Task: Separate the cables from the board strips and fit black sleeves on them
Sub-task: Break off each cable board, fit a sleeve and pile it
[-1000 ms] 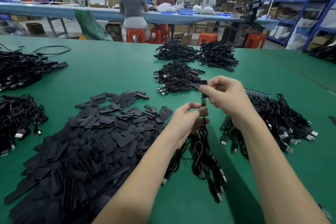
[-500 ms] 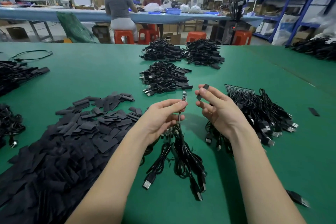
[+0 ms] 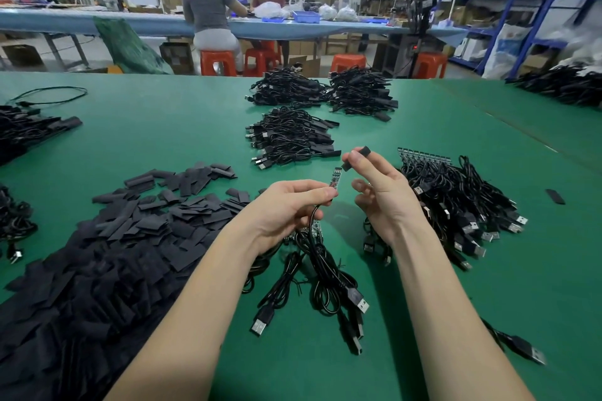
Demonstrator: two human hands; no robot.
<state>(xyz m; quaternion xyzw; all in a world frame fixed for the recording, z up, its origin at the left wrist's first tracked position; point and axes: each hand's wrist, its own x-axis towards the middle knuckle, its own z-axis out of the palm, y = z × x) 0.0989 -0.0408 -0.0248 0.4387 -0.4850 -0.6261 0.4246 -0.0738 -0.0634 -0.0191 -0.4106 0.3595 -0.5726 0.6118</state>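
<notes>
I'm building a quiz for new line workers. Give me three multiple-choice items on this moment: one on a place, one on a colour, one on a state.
1. Where does the big heap of loose black sleeves lie?
A. left of the hands
B. right of the hands
C. on the far blue table

2. What colour is the table top?
A. grey
B. green
C. white

3. How does the sleeve in the right hand stand to the small board in the left hand?
A. fully pulled over it
B. lying on the table
C. held just beside its tip, not yet on

Answers: 1 A, the heap spreads from the left arm to the table's left edge. 2 B, green shows between all the piles. 3 C, a gap shows between sleeve and board tip.
</notes>
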